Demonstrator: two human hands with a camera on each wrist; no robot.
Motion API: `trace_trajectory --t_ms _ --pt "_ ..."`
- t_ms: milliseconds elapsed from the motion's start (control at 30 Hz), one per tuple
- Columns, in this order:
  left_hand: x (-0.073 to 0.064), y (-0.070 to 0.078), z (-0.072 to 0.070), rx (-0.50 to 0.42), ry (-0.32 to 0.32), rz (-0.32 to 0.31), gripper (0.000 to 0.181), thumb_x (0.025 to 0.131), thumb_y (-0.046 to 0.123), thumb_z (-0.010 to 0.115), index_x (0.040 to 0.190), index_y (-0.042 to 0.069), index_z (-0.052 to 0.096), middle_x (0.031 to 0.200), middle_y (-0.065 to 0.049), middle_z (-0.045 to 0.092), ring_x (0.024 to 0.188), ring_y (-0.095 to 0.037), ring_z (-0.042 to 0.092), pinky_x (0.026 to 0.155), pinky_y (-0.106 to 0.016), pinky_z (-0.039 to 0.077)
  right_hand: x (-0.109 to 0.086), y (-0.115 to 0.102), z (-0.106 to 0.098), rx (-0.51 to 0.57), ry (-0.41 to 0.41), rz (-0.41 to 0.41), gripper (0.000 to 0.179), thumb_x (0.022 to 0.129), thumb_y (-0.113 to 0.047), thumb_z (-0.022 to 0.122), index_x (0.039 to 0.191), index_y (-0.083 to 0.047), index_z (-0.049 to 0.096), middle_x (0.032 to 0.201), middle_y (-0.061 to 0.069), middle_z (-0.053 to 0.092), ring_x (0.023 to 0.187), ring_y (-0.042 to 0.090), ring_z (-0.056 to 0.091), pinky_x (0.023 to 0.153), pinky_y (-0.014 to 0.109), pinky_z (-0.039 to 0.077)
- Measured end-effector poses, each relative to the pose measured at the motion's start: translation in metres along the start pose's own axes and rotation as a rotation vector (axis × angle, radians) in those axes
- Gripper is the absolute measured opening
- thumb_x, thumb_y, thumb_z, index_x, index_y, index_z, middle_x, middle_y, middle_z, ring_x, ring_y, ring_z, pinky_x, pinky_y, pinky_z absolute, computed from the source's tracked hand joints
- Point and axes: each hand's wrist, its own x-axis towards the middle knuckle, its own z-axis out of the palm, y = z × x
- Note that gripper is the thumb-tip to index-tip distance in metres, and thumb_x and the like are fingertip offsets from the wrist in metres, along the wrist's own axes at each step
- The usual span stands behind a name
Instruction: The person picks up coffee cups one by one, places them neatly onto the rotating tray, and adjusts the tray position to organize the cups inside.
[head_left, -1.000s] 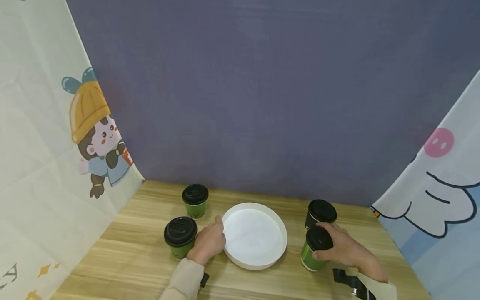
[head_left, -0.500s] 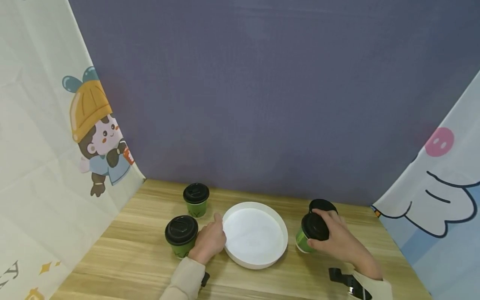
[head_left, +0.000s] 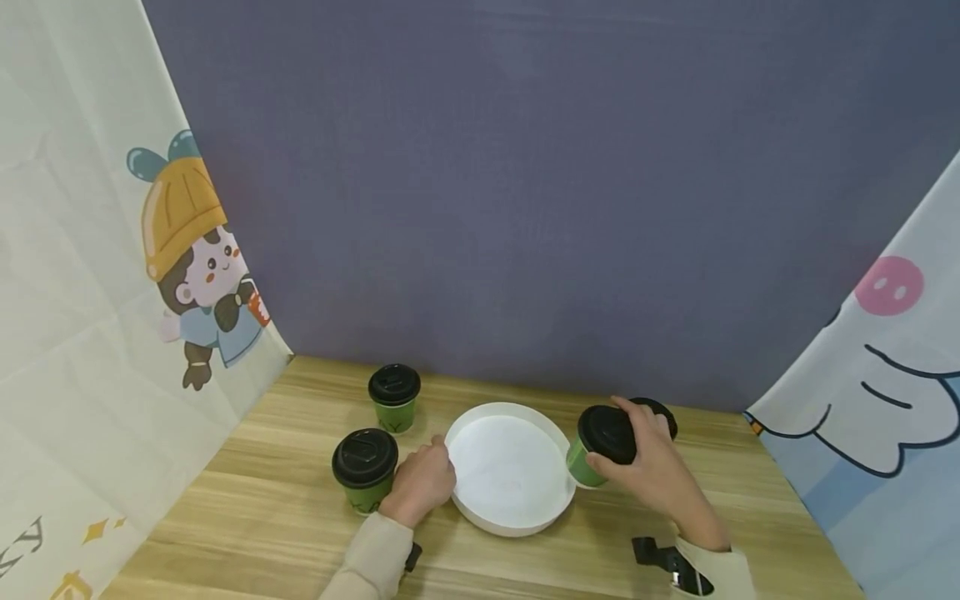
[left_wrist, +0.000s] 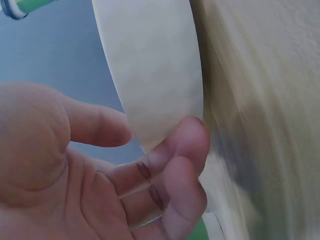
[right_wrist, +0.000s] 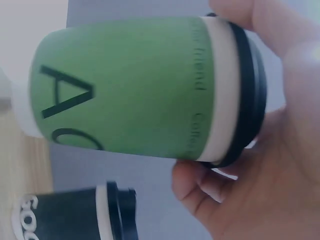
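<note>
My right hand [head_left: 652, 462] grips a green paper coffee cup [right_wrist: 125, 90] around its black lid [right_wrist: 250, 95]. The cup is upright, at the right rim of a round white tray [head_left: 510, 475], and looks raised off the table. With the thumb on the inner side and curled fingers on the outer side, my left hand [left_wrist: 145, 165] pinches the tray's side wall [left_wrist: 155, 65]. In the head view that hand [head_left: 422, 483] is at the tray's left rim. The tray lies flat on the table with nothing in it.
Left of the tray stand two green lidded cups, one nearer [head_left: 365, 471] and one farther back [head_left: 394, 398]. A black lidded cup [right_wrist: 65, 215] stands behind my right hand, mostly hidden in the head view. A dark cloth [head_left: 510, 200] hangs behind the wooden table [head_left: 255, 500].
My right hand has lifted the green cup and carried it leftward, from beside the black cup to the tray's right rim. My left hand has stayed on the tray.
</note>
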Motion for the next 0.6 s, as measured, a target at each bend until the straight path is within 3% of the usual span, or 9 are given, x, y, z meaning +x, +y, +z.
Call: trace_trajectory --t_ms 300,600 --pt "-0.002 0.002 -0.005 0.01 -0.034 -0.008 0.043 0.097 0.008 0.051 0.13 -0.019 0.053 0.098 -0.029 0.07 0.074 -0.032 0.065 0.063 -0.048 0.052 0.009 -0.022 0.026 0.056 0.057 -0.011 0.09 0.082 -0.051 0.082 0.15 -0.005 0.043 0.145 0.02 0.052 0.129 0.037 0.046 0.098 0.062 0.047" --pt "-0.005 0.002 -0.005 -0.003 -0.043 0.002 0.045 0.095 0.006 0.052 0.132 -0.02 0.052 0.098 -0.03 0.07 0.071 -0.032 0.063 0.06 -0.049 0.051 0.012 -0.041 0.053 0.085 0.118 -0.031 0.089 0.077 -0.048 0.087 0.146 -0.009 0.048 0.14 0.015 0.056 0.121 0.032 0.051 0.097 0.056 0.049"
